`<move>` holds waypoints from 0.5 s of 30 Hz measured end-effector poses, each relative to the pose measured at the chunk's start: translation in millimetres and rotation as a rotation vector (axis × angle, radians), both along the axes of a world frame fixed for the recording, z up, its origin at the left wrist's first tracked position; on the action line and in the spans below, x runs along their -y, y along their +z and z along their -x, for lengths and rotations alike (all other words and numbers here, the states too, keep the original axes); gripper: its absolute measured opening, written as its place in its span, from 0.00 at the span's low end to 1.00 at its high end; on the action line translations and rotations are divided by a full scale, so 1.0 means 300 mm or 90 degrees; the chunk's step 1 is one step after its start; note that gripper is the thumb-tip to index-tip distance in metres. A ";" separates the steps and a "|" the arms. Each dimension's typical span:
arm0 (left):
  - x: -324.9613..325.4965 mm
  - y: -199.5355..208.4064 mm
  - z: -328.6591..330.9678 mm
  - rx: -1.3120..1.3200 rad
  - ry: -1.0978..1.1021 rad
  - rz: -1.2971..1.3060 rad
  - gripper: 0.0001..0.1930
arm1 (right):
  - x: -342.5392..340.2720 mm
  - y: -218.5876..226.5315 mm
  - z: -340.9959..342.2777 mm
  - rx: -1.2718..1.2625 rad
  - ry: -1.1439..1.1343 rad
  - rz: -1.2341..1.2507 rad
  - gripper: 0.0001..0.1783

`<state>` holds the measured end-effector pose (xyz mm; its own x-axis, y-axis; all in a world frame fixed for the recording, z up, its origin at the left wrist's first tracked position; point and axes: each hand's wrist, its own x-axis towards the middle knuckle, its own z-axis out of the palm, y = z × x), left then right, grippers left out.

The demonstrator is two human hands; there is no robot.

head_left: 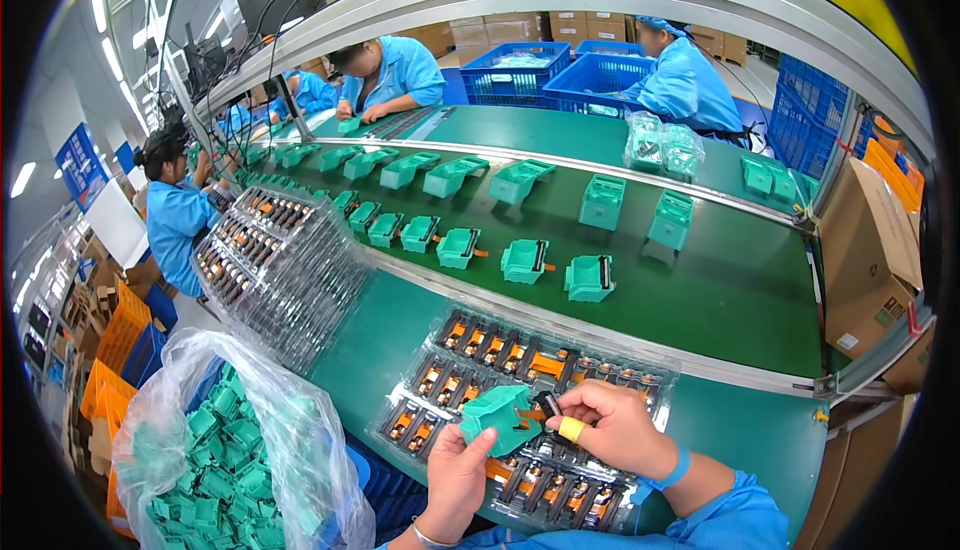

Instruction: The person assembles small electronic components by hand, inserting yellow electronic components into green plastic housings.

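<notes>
My left hand (455, 477) grips a green plastic housing (492, 418) between thumb and fingers, over the worktable. Against the housing's right side, my right hand (622, 432) pinches a small black part (548, 406) with an orange flexible strip. One finger of that hand wears a yellow finger cot (572, 428). Whether the black part is seated in the housing, I cannot tell. Beneath both hands lies a transparent plastic tray (388, 398) with rows of black-and-orange parts (492, 348); my hands hide some of its pockets.
A plastic bag (335, 470) full of green housings (222, 455) stands left. Stacked filled trays (315, 300) sit on the table's left. Beyond a metal rail, a green conveyor (710, 300) carries two rows of housings (588, 278). Co-workers (400, 75) sit across; a cardboard box (865, 250) stands right.
</notes>
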<state>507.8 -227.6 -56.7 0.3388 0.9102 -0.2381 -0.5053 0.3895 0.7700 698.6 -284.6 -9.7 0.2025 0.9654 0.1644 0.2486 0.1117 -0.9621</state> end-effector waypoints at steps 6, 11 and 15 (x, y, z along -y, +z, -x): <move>0.018 0.010 -0.032 0.012 0.002 0.007 0.09 | -0.007 -0.011 0.007 0.157 -0.031 -0.031 0.10; 0.038 0.012 -0.037 -0.015 -0.021 -0.010 0.10 | -0.016 -0.031 0.000 0.140 -0.009 -0.007 0.10; 0.038 0.016 -0.024 -0.013 -0.037 0.011 0.10 | -0.029 -0.058 -0.027 0.072 0.026 0.059 0.11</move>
